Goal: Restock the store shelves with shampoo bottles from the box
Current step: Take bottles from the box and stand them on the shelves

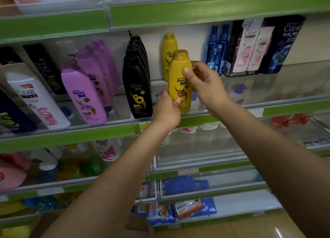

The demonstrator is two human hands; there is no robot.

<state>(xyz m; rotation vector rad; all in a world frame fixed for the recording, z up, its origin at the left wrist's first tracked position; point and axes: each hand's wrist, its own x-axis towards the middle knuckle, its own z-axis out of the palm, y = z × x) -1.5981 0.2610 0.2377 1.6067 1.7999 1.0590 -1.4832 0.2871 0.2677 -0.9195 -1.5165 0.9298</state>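
Note:
A yellow Rejoice shampoo bottle (180,76) stands upright at the front edge of the middle shelf (71,130), label facing me. My left hand (167,110) grips its lower left side. My right hand (205,84) holds its upper right side, thumb across the label. A second yellow bottle (168,50) stands behind it, deeper on the shelf. The brown cardboard box (137,225) shows only as a flap at the bottom, between my forearms.
A row of black Rejoice bottles (136,87) stands just left of the held bottle, then purple ones (84,94) and Clear bottles (35,101). Blue spray bottles (217,48) and Clear boxes (250,46) stand at the right. Bare shelf lies right of my hands.

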